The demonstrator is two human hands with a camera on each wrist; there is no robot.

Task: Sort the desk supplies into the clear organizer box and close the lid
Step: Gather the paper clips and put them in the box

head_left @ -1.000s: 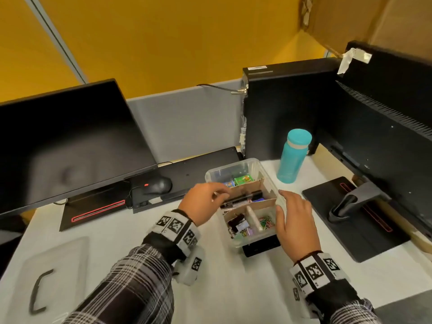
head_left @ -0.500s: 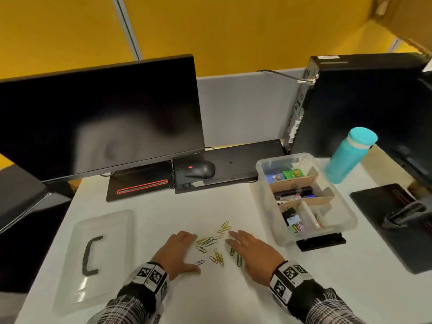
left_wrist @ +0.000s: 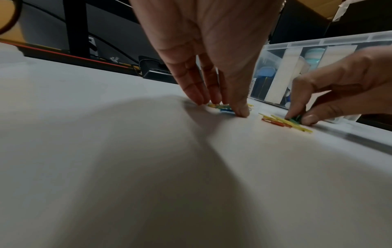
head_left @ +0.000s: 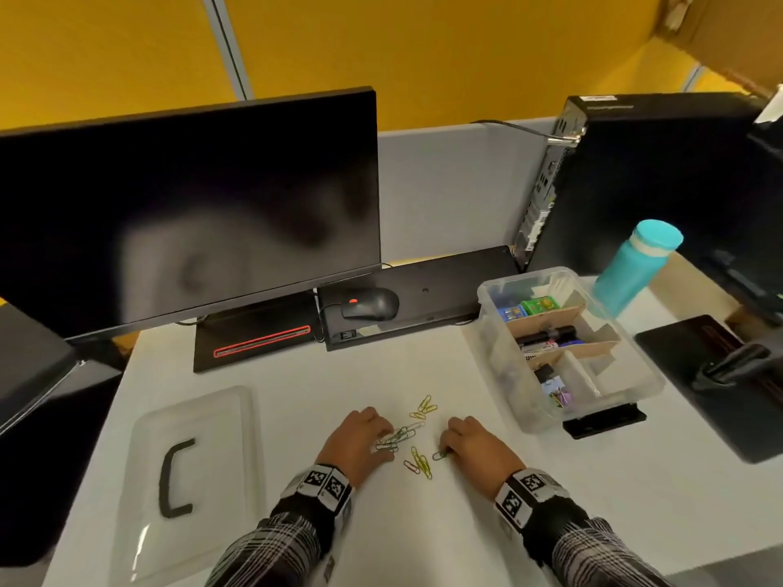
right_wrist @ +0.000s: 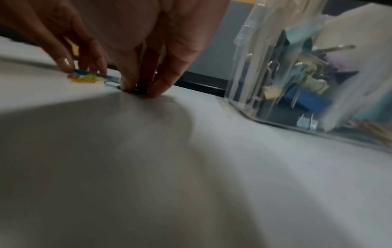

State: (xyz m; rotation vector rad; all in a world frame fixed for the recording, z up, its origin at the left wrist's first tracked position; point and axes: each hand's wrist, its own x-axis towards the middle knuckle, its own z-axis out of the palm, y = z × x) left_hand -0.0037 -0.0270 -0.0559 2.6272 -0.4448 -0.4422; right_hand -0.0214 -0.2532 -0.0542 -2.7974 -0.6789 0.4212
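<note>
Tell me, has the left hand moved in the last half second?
Yes. The left hand has curled its fingers inward, raking paper clips into a tight cluster. It sits about as far right of the clear lid as before.

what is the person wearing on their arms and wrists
Both arms wear black-and-white plaid sleeves. Each wrist carries a white band printed with square black-and-white coded markers over a black cuff, by the left hand and the right hand. No gloves; no rings or watch are visible.
</note>
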